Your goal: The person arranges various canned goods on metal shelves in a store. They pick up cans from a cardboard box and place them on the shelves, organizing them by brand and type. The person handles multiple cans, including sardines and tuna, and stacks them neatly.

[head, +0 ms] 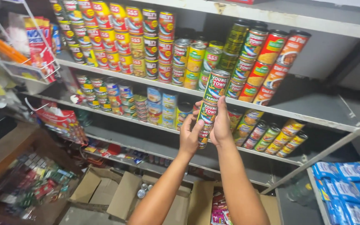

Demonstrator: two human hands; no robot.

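Both my hands hold up a stack of three green and black cans (210, 109) in front of the grey shelves. My left hand (190, 134) grips the lower part of the stack from the left. My right hand (221, 125) wraps it from the right, fingers behind the middle can. The top can of the stack stands just in front of the edge of the upper shelf (296, 114), beside rows of green and red cans (251, 62).
Stacked red and yellow cans (117, 37) fill the upper shelf at left, and small cans (117, 98) line the shelf below. An open cardboard box (126, 193) lies on the floor under my arms. Blue packets (346, 187) sit at lower right, hanging snack bags (42, 41) at left.
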